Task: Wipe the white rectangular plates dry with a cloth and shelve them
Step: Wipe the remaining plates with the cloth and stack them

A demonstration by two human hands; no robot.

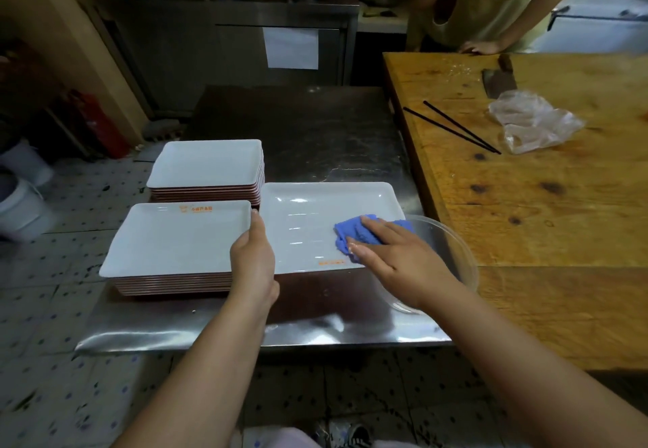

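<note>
I see my right hand (392, 251) pressing a blue cloth (354, 233) flat-fingered onto a white plate (308, 223) lying on the steel desk (315, 132). My left hand (253, 254) grips that plate's left edge, thumb on top, fingers hidden beneath. At nine o'clock of the plate sits a near stack of plates (175, 240), just beside it; a far stack (210, 163) lies at eleven. A clear bowl (452, 251) crowds the plate's right edge. At twelve o'clock bare steel runs to the desk's far edge.
</note>
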